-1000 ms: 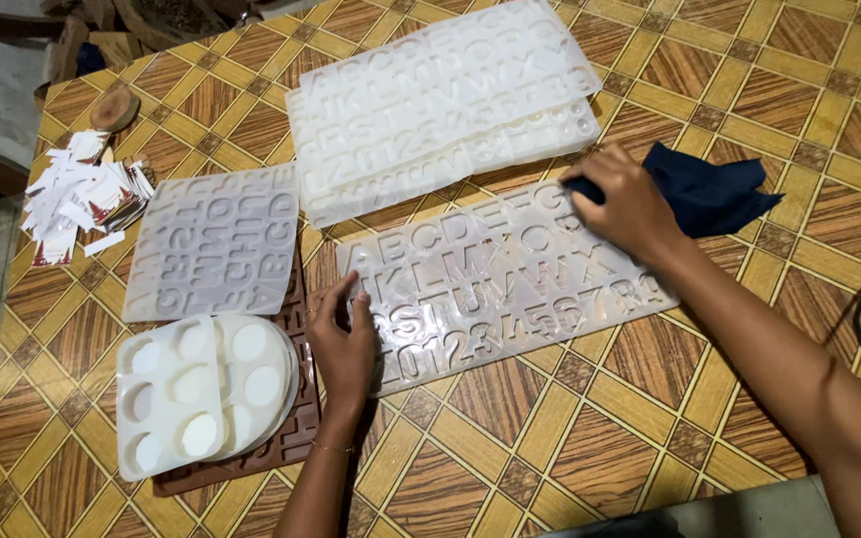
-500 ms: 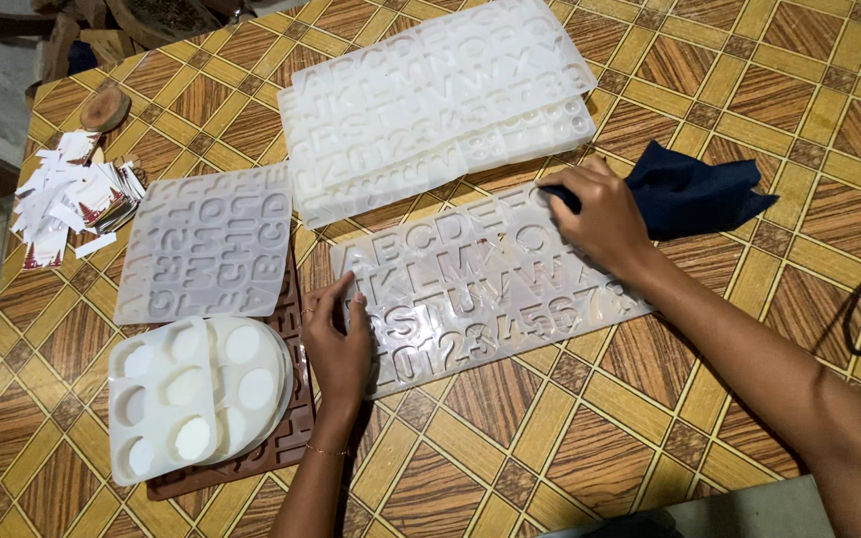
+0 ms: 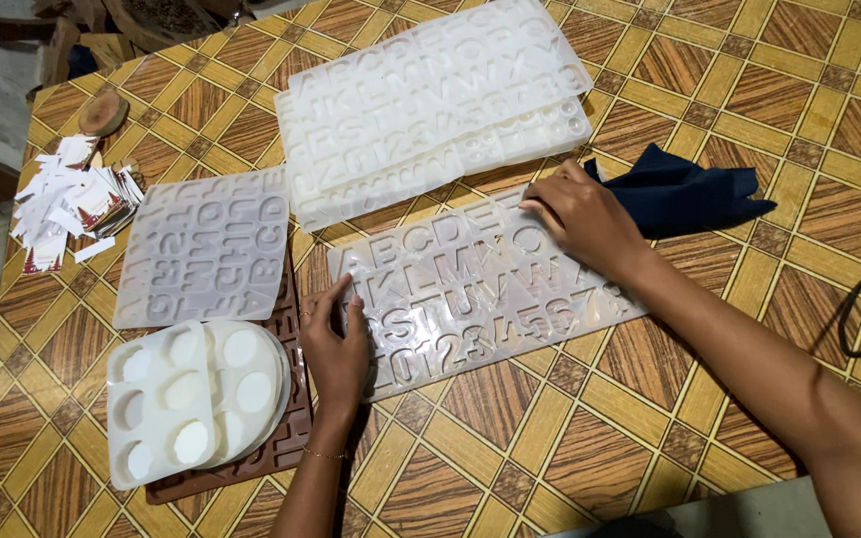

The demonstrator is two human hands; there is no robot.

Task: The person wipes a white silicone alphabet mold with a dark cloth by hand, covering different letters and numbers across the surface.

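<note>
left hand (image 3: pixel 336 344): fingers flat on clear mould (image 3: pixel 480 289) near-left edge | right hand (image 3: pixel 580 219): fingers flat pressing far-right end, beside blue cloth (image 3: pixel 685 194)

My open lanes are the bare tiled table (image 3: pixel 749 418) on the near right; on the left, the round-cavity mould (image 3: pixel 166 399) and small letter mould (image 3: pixel 201 244) crowd in (paper scraps (image 3: pixel 67 199) beyond), and the stacked letter moulds (image 3: pixel 430 100) and blue cloth (image 3: pixel 680 194) wall the far side.

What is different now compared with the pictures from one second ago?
The right hand slid left off the blue cloth onto the clear letter mould. The left hand stayed pressed on the mould's left edge. The other moulds kept their places.
</note>
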